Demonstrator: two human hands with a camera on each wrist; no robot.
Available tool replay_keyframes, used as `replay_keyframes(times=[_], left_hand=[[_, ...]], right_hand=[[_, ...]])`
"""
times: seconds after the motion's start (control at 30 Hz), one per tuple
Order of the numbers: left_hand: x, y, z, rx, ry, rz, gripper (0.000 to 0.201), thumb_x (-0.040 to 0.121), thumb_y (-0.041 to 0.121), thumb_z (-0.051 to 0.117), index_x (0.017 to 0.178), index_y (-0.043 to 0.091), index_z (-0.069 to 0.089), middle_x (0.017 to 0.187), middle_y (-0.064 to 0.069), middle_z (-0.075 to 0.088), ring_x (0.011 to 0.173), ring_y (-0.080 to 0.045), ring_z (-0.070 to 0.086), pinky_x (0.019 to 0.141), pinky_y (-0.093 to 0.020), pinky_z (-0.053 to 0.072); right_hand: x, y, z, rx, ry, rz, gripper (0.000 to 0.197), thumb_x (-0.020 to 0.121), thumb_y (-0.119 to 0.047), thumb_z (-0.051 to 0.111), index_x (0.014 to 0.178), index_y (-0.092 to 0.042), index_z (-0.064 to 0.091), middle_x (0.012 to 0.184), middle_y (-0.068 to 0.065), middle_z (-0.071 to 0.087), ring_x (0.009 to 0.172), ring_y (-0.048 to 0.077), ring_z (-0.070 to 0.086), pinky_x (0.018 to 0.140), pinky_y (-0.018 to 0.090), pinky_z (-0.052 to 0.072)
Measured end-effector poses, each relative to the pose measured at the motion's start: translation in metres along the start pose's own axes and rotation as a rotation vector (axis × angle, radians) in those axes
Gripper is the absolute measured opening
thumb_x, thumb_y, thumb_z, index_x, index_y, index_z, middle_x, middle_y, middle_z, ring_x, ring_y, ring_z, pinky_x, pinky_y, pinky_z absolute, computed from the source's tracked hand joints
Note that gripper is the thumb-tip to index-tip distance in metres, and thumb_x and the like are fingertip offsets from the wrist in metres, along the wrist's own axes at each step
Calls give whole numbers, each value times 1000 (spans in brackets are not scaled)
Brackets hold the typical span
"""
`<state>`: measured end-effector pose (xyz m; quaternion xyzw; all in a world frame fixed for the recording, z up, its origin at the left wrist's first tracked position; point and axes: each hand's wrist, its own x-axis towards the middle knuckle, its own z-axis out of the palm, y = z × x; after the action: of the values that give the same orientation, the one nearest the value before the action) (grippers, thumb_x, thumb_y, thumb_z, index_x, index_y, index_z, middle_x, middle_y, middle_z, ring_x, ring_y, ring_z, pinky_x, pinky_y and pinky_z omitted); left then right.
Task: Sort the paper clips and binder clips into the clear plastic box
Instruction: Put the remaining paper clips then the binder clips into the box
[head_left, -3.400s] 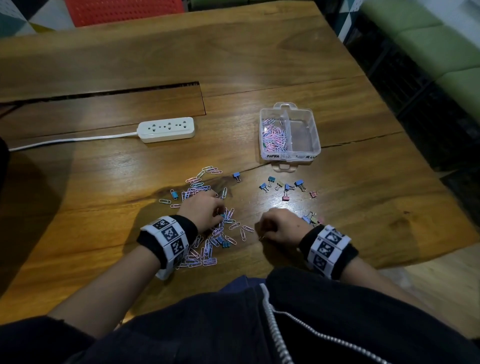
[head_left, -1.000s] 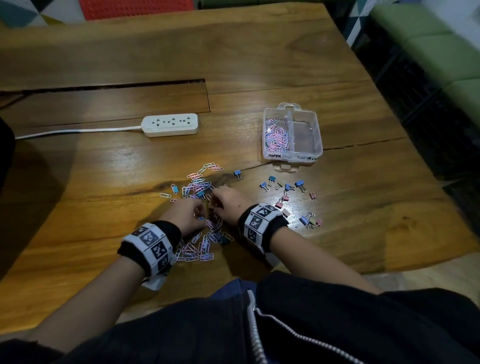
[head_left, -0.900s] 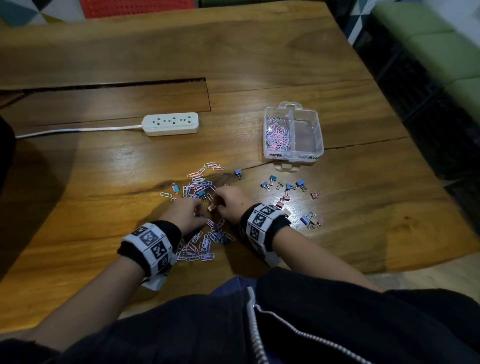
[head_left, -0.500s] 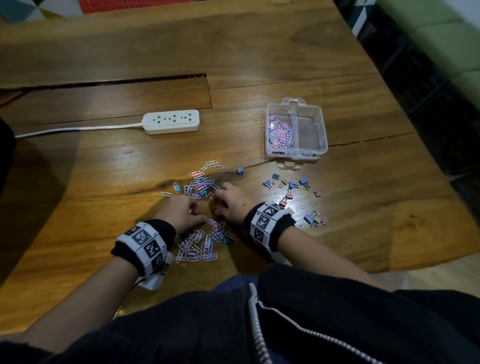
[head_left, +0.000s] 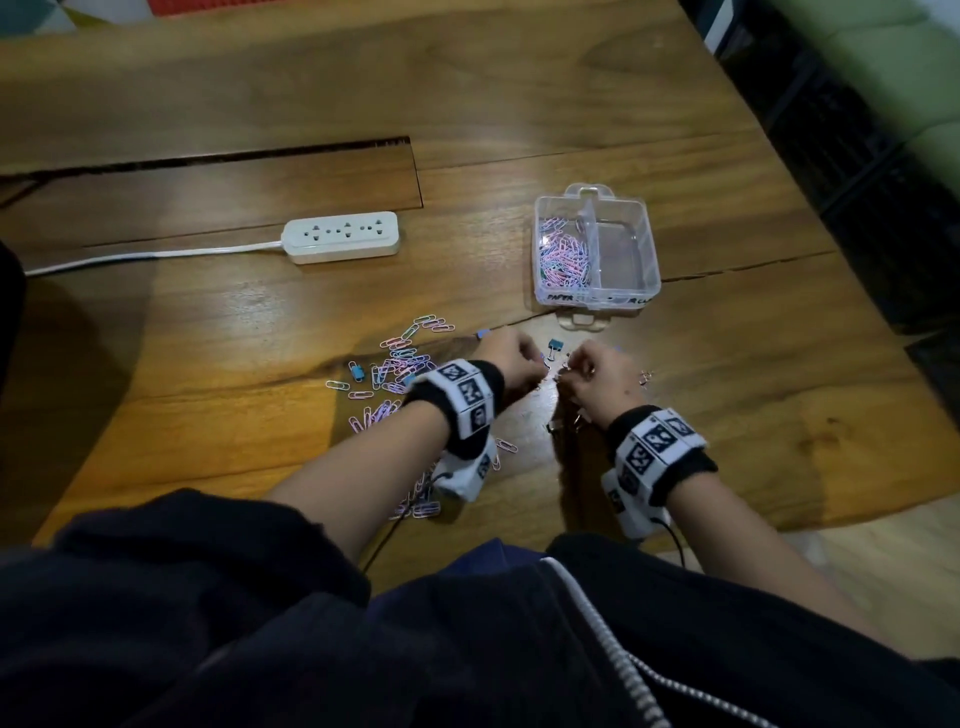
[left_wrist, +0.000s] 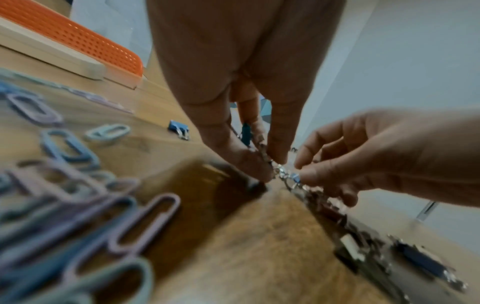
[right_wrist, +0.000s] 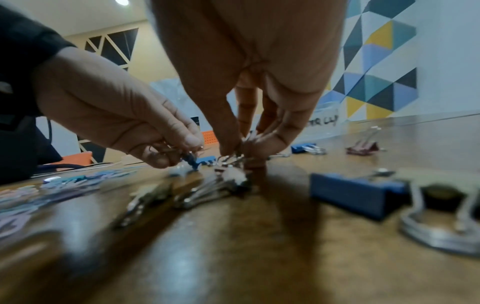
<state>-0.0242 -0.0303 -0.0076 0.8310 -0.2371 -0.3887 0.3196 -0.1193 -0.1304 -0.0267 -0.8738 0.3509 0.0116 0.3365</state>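
Note:
The clear plastic box (head_left: 597, 291) stands beyond my hands, with pink and blue paper clips (head_left: 563, 257) in its left compartment. Loose paper clips (head_left: 397, 371) lie in a pile to the left. Small binder clips lie scattered between and around my hands, one blue binder clip (head_left: 556, 345) just beyond them. My left hand (head_left: 537, 364) pinches a blue binder clip (right_wrist: 191, 159) just above the wood. My right hand (head_left: 569, 366) pinches the wire handles of a binder clip (right_wrist: 233, 158) on the table. The two hands' fingertips nearly touch.
A white power strip (head_left: 343, 236) with its cable lies at the back left. More binder clips (right_wrist: 358, 192) lie to the right of my right hand. The table's right edge (head_left: 883, 312) drops off beyond the box. An orange crate (left_wrist: 85, 43) sits far back.
Both hands have moved right, off the paper clip pile and onto the binder clips. The right hand swung out from next to the left hand to the clips' right side.

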Motion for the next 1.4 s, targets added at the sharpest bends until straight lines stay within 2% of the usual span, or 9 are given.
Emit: replay_keyframes(times=[0.1,0.33,0.43,0.53,0.7,0.83,1.0,1.2,1.4], left_hand=[[3,4,10,-21,-38,18,4,81,10,66,80,7,66,76,-4,62,73,-18,58,79,-30,51],[-11,-6,-18,57,-126,127,40,86,-5,51,124,5,52,127,-15,57,120,-24,53,98,-30,42],[-23,-31,-54,232,-14,119,35,84,-5,54,118,5,58,121,-14,62,115,-25,57,94,-26,43],[-32,-71,-88,465,180,-70,32,86,-3,51,114,10,61,120,-11,63,110,-25,58,95,-31,47],[-49,-92,-95,498,231,-155,27,86,5,58,113,7,62,113,-12,61,104,-26,59,92,-32,49],[-50,-96,-91,494,238,-145,15,86,6,56,98,8,64,105,-10,63,88,-21,55,85,-30,50],[-51,-102,-92,408,229,-136,20,86,3,52,103,8,60,82,1,56,79,-16,53,66,-21,44],[-61,-112,-93,263,217,-147,14,89,7,53,99,7,62,94,-2,57,86,-15,53,73,-24,44],[-64,-108,-89,508,183,-156,21,85,23,61,103,13,58,99,-4,59,86,-15,51,74,-24,43]], right_hand=[[4,8,-4,-54,64,43,13,81,-8,59,93,-6,61,104,16,59,96,29,54,80,32,41],[-13,-11,4,-142,67,-109,20,84,-14,55,103,-8,58,111,12,51,102,26,49,81,30,38],[-24,-29,22,-111,-115,-285,16,82,-10,56,97,-8,60,106,11,53,104,26,49,91,34,40],[-36,-50,41,-136,-343,-396,19,84,-17,58,103,-14,62,108,7,53,106,21,46,94,34,40],[-46,-82,68,-243,-511,-506,34,85,-29,56,119,-24,54,117,8,46,110,21,42,97,37,39],[-47,-99,80,-324,-495,-618,39,85,-31,56,123,-23,50,117,11,46,110,25,41,95,39,39],[-46,-102,85,-330,-496,-653,33,85,-23,56,117,-17,53,115,10,48,108,25,43,90,37,39],[-42,-77,66,-195,-421,-511,27,83,-16,59,110,-14,56,115,7,51,109,22,45,97,38,42],[-46,-75,56,-307,-559,-464,37,73,-31,70,102,-16,53,114,6,46,106,19,41,93,36,40]])
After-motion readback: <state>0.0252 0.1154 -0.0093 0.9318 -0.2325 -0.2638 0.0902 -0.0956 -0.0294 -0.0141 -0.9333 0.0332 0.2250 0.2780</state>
